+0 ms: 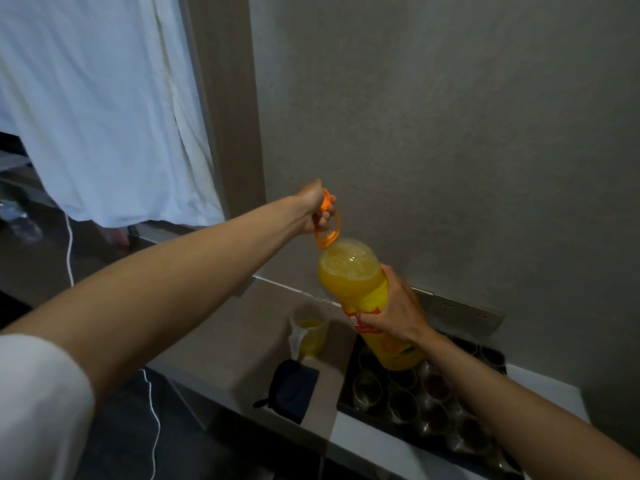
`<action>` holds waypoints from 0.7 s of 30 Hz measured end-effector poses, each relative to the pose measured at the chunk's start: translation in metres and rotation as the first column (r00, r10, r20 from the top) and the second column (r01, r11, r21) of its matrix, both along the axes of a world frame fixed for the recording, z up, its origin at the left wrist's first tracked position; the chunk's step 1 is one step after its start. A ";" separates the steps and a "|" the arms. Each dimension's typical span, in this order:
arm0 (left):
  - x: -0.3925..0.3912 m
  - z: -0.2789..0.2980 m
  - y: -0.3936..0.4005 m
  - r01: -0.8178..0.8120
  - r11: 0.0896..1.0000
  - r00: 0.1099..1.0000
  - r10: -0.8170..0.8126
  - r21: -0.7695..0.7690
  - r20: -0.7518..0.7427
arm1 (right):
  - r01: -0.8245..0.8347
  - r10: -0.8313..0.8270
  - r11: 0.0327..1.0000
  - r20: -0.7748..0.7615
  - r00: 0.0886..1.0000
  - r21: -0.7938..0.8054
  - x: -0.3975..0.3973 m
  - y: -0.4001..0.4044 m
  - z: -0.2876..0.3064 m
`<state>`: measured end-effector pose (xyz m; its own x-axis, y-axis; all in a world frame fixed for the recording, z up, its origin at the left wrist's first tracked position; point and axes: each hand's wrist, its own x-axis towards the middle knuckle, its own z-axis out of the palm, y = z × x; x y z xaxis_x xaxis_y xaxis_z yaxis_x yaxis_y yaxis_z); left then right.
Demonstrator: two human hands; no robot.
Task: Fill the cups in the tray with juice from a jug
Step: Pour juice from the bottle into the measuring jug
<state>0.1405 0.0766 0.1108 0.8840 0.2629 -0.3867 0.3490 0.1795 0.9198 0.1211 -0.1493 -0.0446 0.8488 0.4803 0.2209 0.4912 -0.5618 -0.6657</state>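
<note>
Left hand (pixel 317 211) grips orange handle loop (pixel 328 223), right hand (pixel 398 311) clasps foamy juice bottle (pixel 363 292) held above tray (pixel 346 403) of cups (pixel 401 400); fizz could overflow when uncapped.

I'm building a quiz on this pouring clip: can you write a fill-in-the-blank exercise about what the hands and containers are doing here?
1. The left hand grips the orange plastic ____ at the top of the large yellow juice bottle.
2. The right hand holds that bottle around its ____.
3. The clear plastic jug on the counter holds a little juice and stands to the ____ of the dark tray of glass cups.

Missing words: handle; label; left
</note>
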 end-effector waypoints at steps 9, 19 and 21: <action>0.015 -0.041 0.011 -0.040 0.999 0.999 0.039 -0.035 -0.020 | -0.007 -0.001 0.983 -0.044 0.999 -0.185 0.010 -0.002 -0.003; 0.027 -0.069 0.023 -0.016 0.994 0.999 0.011 -0.112 -0.047 | -0.014 0.001 0.950 -0.043 0.999 -0.311 0.014 -0.004 0.001; 0.028 -0.074 0.024 -0.008 0.993 0.999 0.002 -0.115 -0.048 | -0.008 -0.005 0.942 -0.038 0.999 -0.335 0.014 -0.004 0.002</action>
